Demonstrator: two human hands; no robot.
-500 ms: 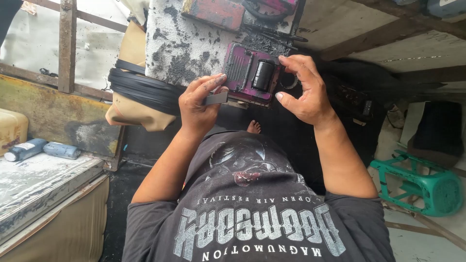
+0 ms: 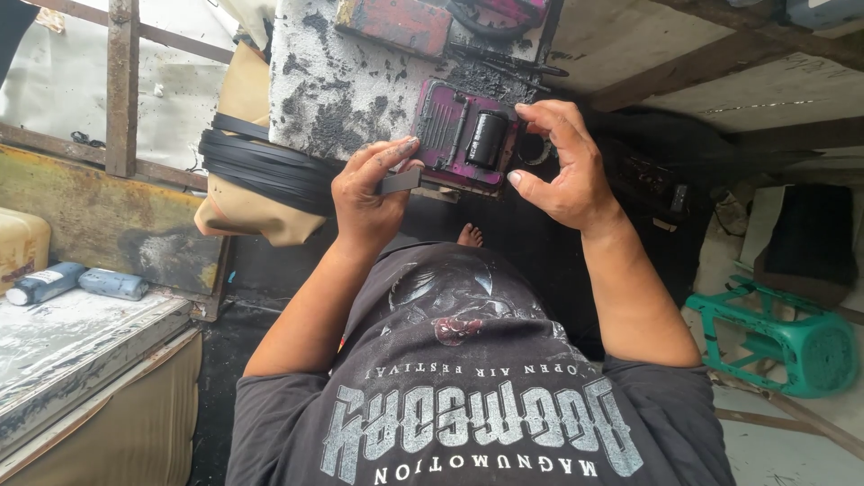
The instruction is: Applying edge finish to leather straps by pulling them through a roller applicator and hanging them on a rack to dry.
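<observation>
My left hand [image 2: 367, 196] pinches a small flat dark strip [image 2: 401, 182] between thumb and fingers, just left of a purple ink-stained tray [image 2: 441, 126]. The tray lies on a white slab [image 2: 342, 90] smeared with black and carries a black cylinder [image 2: 486, 139]. My right hand [image 2: 565, 171] clasps the tray's right end, with the index finger at its far corner and the thumb at its near corner. A black ring [image 2: 533, 149] sits partly hidden behind those fingers.
A bundle of black bands [image 2: 261, 166] lies over a tan sack left of the slab. A red block [image 2: 396, 22] sits at the slab's far side. Two bluish bottles [image 2: 76, 282] lie on a bench at left. A green plastic stool [image 2: 792, 333] lies at right.
</observation>
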